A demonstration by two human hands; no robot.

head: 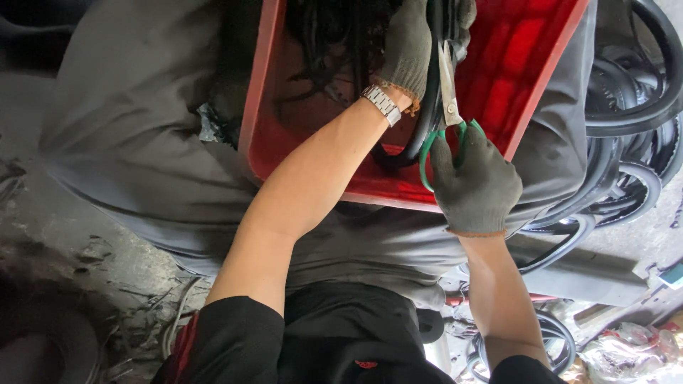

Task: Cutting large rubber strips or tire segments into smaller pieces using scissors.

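Landmark for all positions: the red plastic crate (526,78) resting across your lap, tilted, its near rim toward your body.

Left hand (407,46): gloved in grey knit, wristwatch (381,104) on the wrist just below the cuff. You have it inside the crate, toward the far end, fingers closed around a black rubber strip (427,107). The grip looks firm; the fingertips are cut off by the top edge of the view, so you cannot see how far they wrap.

Right hand (475,181): also in a grey knit glove, positioned at the crate's near rim. Your fingers are threaded through the green handles of a pair of scissors (449,107) and closed on them. The blades run up from the rim into the crate, lying right alongside the rubber strip. Whether the blades are apart or together cannot be read; they overlap the strip and your left glove.

Rubber strip: it hangs from your left hand, runs down along the blades, and curls into a loop against the crate's near wall, beside the scissors handles.

Inside the crate, to the left of your left hand: a dark tangle of black rubber offcuts (334,43).

Outside the crate, to its right: a heap of black rubber rings and hoops (629,92), stacked on the ground. Left of the crate: dusty grey ground (64,235) with scraps.
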